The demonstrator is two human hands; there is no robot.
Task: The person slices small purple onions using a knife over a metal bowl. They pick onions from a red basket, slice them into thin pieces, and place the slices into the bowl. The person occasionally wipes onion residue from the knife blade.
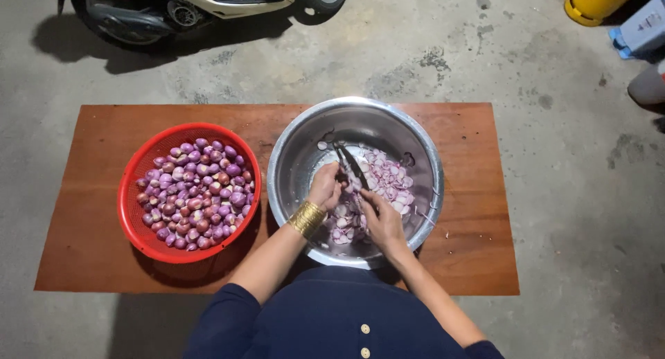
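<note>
We have both hands inside the steel bowl (pixel 291 158), so that whatever comes off the blade falls straight in among the slices (pixel 388 182) already heaped on its right and near side. Our left hand (pixel 325 186), with a gold bangle (pixel 307 218) at the wrist, is curled tight over something small at the blade; it is probably a shallot, but the fingers hide it and we cannot tell for sure. Our right hand (pixel 382 220) is clenched around the handle of a dark knife (pixel 352 164), whose blade runs up and to the left across the bowl toward the other hand.

The red basket (pixel 131 193) sits just beside the bowl on our left, close to touching it, heaped with whole purple shallots (pixel 197 193); that puts the supply within easy reach of the hand that feeds the knife. Both vessels rest on the low wooden desk (pixel 471 193), pulled near its front edge, close to our body.

Beyond the desk, on the concrete floor (pixel 582 213), stand a scooter (pixel 208 2) and a yellow container (pixel 596 2).
</note>
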